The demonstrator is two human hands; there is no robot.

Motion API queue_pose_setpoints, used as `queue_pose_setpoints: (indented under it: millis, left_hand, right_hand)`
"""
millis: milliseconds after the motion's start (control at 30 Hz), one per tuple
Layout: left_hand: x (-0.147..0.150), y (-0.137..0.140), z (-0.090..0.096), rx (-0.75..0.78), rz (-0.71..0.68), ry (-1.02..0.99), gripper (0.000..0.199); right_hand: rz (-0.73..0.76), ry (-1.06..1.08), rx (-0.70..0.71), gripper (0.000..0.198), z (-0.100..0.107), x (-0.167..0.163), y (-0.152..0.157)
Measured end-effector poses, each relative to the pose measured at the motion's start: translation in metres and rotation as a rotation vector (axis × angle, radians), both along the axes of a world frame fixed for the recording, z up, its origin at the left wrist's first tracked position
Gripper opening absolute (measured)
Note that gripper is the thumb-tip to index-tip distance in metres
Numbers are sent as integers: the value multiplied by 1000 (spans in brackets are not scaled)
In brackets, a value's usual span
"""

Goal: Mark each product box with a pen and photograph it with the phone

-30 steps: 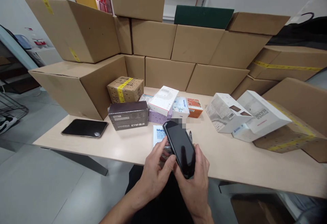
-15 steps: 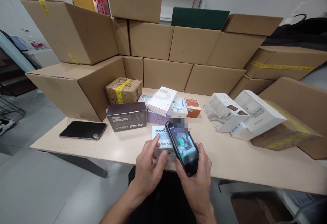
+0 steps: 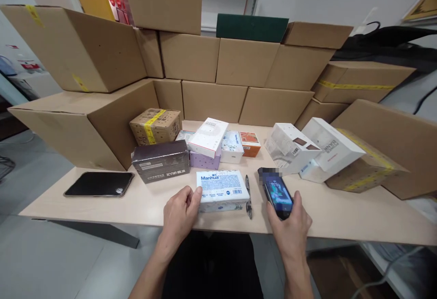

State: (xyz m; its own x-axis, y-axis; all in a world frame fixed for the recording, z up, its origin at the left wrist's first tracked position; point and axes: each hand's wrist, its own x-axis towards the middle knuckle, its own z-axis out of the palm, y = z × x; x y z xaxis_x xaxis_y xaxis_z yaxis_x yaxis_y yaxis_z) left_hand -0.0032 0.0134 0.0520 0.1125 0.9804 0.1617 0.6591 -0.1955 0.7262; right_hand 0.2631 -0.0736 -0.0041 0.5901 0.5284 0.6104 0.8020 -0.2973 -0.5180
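My right hand (image 3: 290, 219) grips a thick black phone (image 3: 278, 196) with a lit screen by its lower end, tilted at the table's front; its top is blurred out. My left hand (image 3: 180, 210) has its fingers curled, and its thumb touches the left end of a white and blue Manhua tissue pack (image 3: 221, 190). The pack lies flat near the front edge. Just right of it a dark pen (image 3: 248, 199) lies on the table, between the pack and the phone.
Behind the pack sit a dark box (image 3: 160, 160), a white box (image 3: 209, 136) on a purple one (image 3: 205, 159), and an orange box (image 3: 250, 143). At left lies another phone (image 3: 99, 184). White boxes (image 3: 292, 149) stand right. Stacked cartons (image 3: 213, 101) wall the back.
My right hand has moved right with the phone, away from the tissue pack, uncovering the pen. My left hand has drawn left to the pack's end and curled its fingers. The view has shifted slightly.
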Motion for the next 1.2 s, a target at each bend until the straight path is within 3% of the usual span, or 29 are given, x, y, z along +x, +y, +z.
queue_pose_setpoints:
  millis: [300, 400, 500, 600, 733, 833, 933, 1100, 1200]
  left_hand:
    - [-6, 6, -7, -152, -140, -129, 51]
    - [-9, 5, -6, -187, -174, -146, 49]
    - [-11, 3, -5, -181, -208, -174, 48]
    - [-10, 1, -4, -144, -245, -236, 47]
    - [-12, -5, -1, -60, -317, -274, 42]
    - [-17, -10, 2, 30, -423, -248, 36]
    - [-20, -14, 5, 147, -544, -242, 31]
    - [-16, -12, 9, 307, -622, -332, 26]
    - [-10, -7, 11, 308, -624, -377, 22]
  right_hand:
    - [-45, -87, -144, 78, -20, 1, 6]
    - [-64, -99, -216, 75, -15, -1, 3]
    - [11, -71, -150, 76, 1, -7, -2]
    - [177, 189, -96, 71, 27, -16, -11]
    - [450, 718, -196, 66, 52, -32, -20]
    - [703, 969, -224, 68, 57, -41, -21]
    - [828, 1141, -230, 77, 57, -45, -19]
    - [803, 1280, -129, 101, 69, -37, -24]
    - [611, 1033, 95, 95, 93, -17, -21]
